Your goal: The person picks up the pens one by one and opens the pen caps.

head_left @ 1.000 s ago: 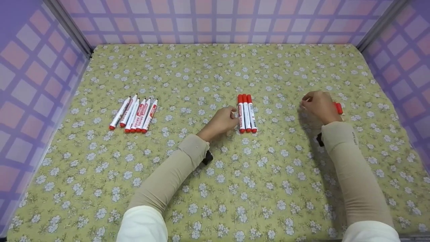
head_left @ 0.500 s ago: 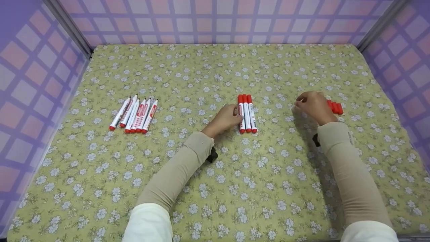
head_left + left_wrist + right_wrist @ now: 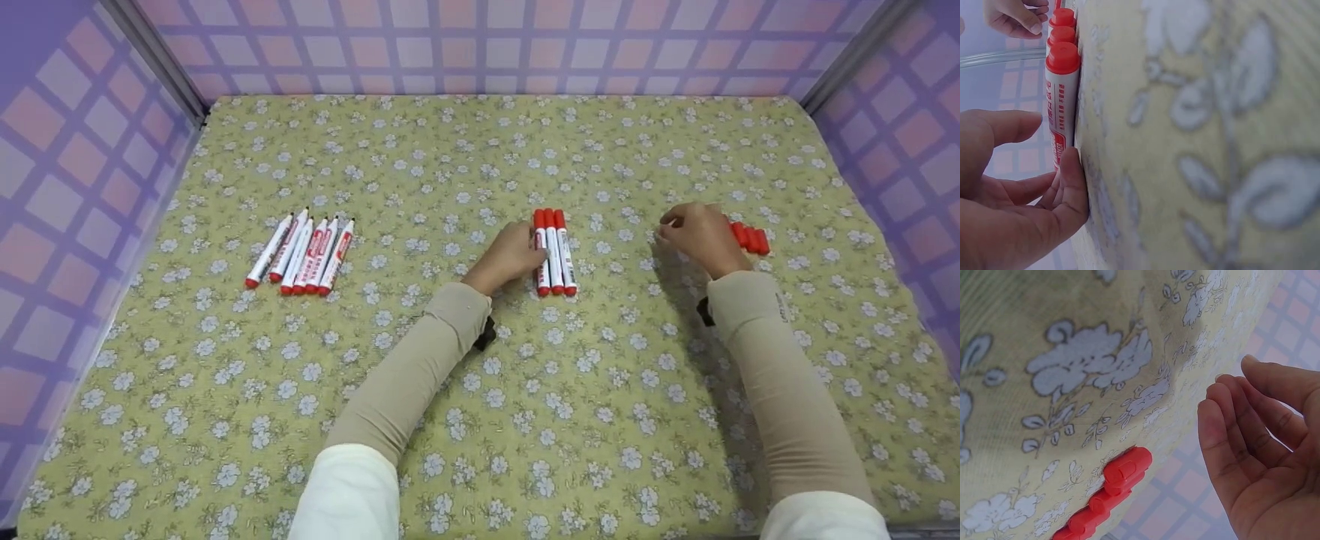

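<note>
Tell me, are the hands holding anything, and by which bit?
The right hand holds nothing. The left hand is at the nearest capped marker, by its white barrel, but whether it grips it cannot be told.

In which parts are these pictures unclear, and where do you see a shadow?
Head view: mostly clear, soft shadow beside the right sleeve on the flowered cloth; left wrist view: close cloth blurred, print on the nearest marker clearer; right wrist view: red caps fairly distinct, checked wall pale and soft.
</note>
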Motion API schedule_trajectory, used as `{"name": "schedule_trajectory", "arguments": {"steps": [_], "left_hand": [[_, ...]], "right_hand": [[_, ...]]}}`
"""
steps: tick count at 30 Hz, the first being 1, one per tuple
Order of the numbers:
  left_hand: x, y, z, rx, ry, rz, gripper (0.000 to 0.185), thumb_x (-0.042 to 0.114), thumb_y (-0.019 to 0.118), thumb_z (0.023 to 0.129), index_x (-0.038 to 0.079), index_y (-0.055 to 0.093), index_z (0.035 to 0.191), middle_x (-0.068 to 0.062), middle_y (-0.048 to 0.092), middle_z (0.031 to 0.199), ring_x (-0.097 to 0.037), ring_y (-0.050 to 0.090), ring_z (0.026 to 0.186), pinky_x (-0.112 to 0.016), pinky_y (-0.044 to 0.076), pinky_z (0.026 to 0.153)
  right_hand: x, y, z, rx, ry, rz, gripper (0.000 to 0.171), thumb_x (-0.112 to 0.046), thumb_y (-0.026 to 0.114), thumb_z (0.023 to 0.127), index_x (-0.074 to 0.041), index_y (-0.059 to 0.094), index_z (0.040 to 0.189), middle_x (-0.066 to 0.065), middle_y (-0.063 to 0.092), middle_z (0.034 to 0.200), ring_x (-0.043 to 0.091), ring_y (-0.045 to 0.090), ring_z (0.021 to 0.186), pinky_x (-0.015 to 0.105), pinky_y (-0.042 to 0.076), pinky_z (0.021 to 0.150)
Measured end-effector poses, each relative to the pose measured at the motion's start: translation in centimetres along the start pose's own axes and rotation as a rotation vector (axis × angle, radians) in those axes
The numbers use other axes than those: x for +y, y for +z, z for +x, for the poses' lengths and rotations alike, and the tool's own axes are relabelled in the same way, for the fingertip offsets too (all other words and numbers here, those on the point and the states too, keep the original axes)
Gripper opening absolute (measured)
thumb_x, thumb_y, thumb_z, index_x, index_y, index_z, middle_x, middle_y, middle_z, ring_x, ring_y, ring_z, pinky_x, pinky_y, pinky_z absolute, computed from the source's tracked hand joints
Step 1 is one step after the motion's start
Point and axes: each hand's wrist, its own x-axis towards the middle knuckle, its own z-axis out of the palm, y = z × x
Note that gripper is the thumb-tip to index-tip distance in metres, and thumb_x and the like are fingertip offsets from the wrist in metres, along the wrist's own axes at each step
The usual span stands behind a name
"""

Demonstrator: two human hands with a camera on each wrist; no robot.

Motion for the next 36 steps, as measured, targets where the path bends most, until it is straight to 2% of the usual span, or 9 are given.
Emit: {"name": "schedule_trajectory", "arguments": {"steps": [6, 11, 14, 18, 21, 26, 30, 36], "left_hand": [[0.53, 0.19, -0.02, 0.032, -0.008, 0.085, 0.021, 0.009, 0.055, 0.091, 0.001, 0.057, 0.11, -0.01, 0.062, 0.1, -0.016, 0.056, 0.077, -0.024, 0.046, 0.064], [0.81, 0.45, 0.02, 0.033, -0.051, 0.105, 0.019, 0.012, 0.056, 0.09, 0.003, 0.056, 0.108, -0.008, 0.058, 0.096, -0.015, 0.053, 0.074, -0.024, 0.043, 0.06], [0.88, 0.56, 0.01, 0.038, -0.064, 0.1, 0.023, 0.011, 0.057, 0.09, 0.003, 0.055, 0.111, -0.009, 0.058, 0.1, -0.016, 0.055, 0.078, -0.025, 0.045, 0.062], [0.91, 0.62, -0.04, 0.046, -0.067, 0.098, 0.036, 0.01, 0.058, 0.089, 0.002, 0.052, 0.123, -0.011, 0.059, 0.11, -0.018, 0.057, 0.087, -0.027, 0.049, 0.072], [0.86, 0.63, -0.07, 0.051, -0.061, 0.096, 0.043, 0.01, 0.058, 0.088, 0.003, 0.049, 0.129, -0.012, 0.057, 0.113, -0.019, 0.056, 0.087, -0.028, 0.049, 0.075], [0.77, 0.59, -0.13, 0.067, -0.033, 0.091, 0.035, 0.006, 0.058, 0.087, 0.004, 0.052, 0.122, -0.011, 0.056, 0.105, -0.015, 0.053, 0.071, -0.026, 0.048, 0.066], [0.79, 0.53, -0.11, 0.062, -0.048, 0.085, 0.028, 0.005, 0.057, 0.088, 0.005, 0.054, 0.116, -0.008, 0.055, 0.099, -0.011, 0.05, 0.058, -0.023, 0.048, 0.055], [0.74, 0.27, -0.03, 0.046, -0.087, 0.118, 0.024, 0.007, 0.056, 0.091, 0.005, 0.057, 0.115, -0.005, 0.054, 0.091, -0.011, 0.05, 0.061, -0.023, 0.044, 0.055]], "right_hand": [[0.17, -0.01, 0.13, -0.013, -0.009, -0.011, 0.03, -0.015, 0.058, 0.095, 0.004, 0.065, 0.116, 0.027, 0.064, 0.113, 0.036, 0.065, 0.09, 0.048, 0.053, 0.076], [0.34, 0.09, 0.08, -0.027, -0.009, 0.003, 0.03, -0.015, 0.057, 0.095, 0.004, 0.065, 0.117, 0.027, 0.064, 0.113, 0.034, 0.065, 0.089, 0.045, 0.054, 0.073], [0.35, 0.19, 0.12, -0.03, -0.005, 0.006, 0.031, -0.015, 0.056, 0.095, 0.004, 0.064, 0.118, 0.027, 0.064, 0.114, 0.034, 0.065, 0.09, 0.045, 0.054, 0.073], [0.36, 0.25, 0.26, -0.036, 0.0, 0.001, 0.031, -0.014, 0.055, 0.095, 0.005, 0.063, 0.119, 0.028, 0.062, 0.116, 0.035, 0.064, 0.092, 0.048, 0.054, 0.076], [0.35, 0.23, 0.33, -0.052, -0.005, -0.004, 0.032, -0.013, 0.053, 0.096, 0.006, 0.063, 0.12, 0.028, 0.061, 0.118, 0.036, 0.064, 0.094, 0.049, 0.053, 0.078], [0.23, 0.22, 0.42, -0.06, -0.017, -0.005, 0.03, -0.013, 0.053, 0.096, 0.006, 0.064, 0.118, 0.028, 0.062, 0.116, 0.036, 0.064, 0.094, 0.049, 0.053, 0.078], [0.15, 0.3, 0.41, -0.06, -0.019, -0.005, 0.03, -0.014, 0.054, 0.096, 0.005, 0.064, 0.117, 0.027, 0.063, 0.116, 0.036, 0.064, 0.095, 0.049, 0.053, 0.079], [0.06, 0.47, 0.34, -0.057, -0.031, -0.007, 0.03, -0.015, 0.055, 0.095, 0.003, 0.065, 0.118, 0.026, 0.064, 0.115, 0.035, 0.065, 0.093, 0.047, 0.054, 0.076]]}}
